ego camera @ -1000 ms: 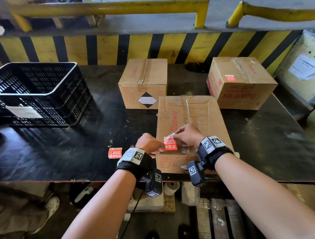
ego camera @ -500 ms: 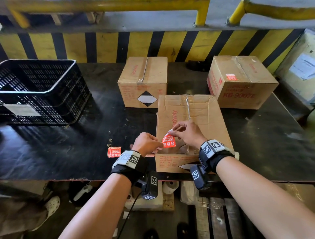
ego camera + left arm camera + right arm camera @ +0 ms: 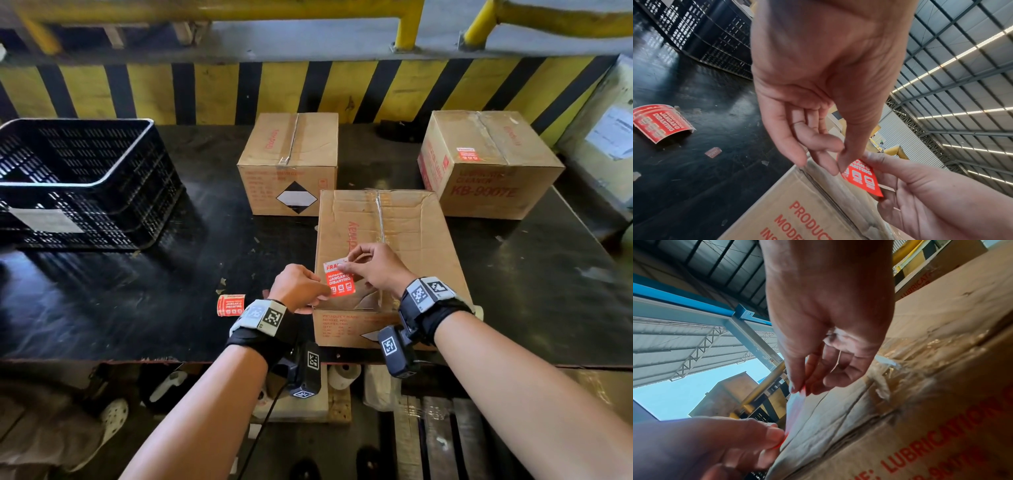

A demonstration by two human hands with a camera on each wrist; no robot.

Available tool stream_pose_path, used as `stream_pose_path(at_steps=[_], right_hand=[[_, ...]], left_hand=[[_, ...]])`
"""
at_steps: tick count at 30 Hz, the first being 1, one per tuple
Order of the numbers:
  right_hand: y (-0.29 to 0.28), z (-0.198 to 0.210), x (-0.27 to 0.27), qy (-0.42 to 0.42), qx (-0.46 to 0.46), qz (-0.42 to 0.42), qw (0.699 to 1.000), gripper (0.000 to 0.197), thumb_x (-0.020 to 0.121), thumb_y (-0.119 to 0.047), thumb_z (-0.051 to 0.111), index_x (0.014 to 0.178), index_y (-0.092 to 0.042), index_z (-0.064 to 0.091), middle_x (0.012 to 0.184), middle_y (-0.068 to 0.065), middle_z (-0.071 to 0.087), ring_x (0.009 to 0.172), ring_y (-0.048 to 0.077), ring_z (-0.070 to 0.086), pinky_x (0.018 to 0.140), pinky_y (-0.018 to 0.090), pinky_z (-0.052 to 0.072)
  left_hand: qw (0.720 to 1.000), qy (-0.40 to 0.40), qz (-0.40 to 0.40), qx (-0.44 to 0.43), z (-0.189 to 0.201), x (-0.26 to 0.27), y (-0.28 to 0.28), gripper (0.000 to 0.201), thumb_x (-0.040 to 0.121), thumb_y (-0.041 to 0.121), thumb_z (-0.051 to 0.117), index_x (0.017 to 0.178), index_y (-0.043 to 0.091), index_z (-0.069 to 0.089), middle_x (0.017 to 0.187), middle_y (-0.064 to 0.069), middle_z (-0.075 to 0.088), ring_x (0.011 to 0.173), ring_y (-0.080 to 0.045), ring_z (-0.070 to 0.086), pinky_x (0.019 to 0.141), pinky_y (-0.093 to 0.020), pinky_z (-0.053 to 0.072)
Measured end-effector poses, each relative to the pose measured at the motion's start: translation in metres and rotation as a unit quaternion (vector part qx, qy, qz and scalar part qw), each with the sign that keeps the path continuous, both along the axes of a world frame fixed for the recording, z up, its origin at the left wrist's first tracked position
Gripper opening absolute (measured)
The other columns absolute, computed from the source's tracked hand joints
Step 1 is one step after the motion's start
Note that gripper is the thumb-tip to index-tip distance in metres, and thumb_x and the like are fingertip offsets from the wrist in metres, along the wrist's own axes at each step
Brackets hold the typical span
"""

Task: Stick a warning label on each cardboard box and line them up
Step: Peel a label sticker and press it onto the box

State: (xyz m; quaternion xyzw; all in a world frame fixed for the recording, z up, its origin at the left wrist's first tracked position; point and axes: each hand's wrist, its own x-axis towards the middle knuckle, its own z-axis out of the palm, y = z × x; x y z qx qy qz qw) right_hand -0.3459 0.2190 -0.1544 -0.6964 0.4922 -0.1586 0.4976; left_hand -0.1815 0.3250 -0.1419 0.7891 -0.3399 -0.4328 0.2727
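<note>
A worn cardboard box [image 3: 387, 233] stands at the black table's near edge. Just above its near end I hold a red warning label [image 3: 339, 282] in both hands. My left hand [image 3: 323, 291] pinches its lower left side, my right hand [image 3: 346, 265] its white top edge. The left wrist view shows the label [image 3: 861, 178] between left thumb and fingers [image 3: 836, 168]. In the right wrist view my right hand [image 3: 799, 391] pinches the label's pale back [image 3: 795, 410]. A roll of labels [image 3: 231, 305] lies left of the box. Behind stand a bare-topped box [image 3: 291, 150] and a labelled box [image 3: 486, 161].
A black plastic crate [image 3: 78, 185] fills the table's left side. A yellow and black striped barrier [image 3: 205, 92] closes the back. A wrapped carton [image 3: 603, 137] stands beyond the right end. Small paper scraps [image 3: 222, 282] lie near the roll.
My right hand has lifted the label's top edge up and away from the box's near edge, so the label now faces me. The left hand keeps its pinch.
</note>
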Motion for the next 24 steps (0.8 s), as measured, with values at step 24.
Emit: stream_pose_path(at_steps=[24], right_hand=[[0.008, -0.002, 0.009, 0.139, -0.081, 0.002, 0.987, 0.018, 0.08, -0.026, 0.089, 0.081, -0.025, 0.07, 0.101, 0.0, 0.074, 0.09, 0.018, 0.074, 0.08, 0.04, 0.064]], left_hand=[[0.992, -0.072, -0.03, 0.104, -0.005, 0.001, -0.018, 0.042, 0.054, 0.028, 0.086, 0.093, 0.017, 0.075, 0.082, -0.003, 0.078, 0.077, -0.017, 0.077, 0.079, -0.039, 0.065]])
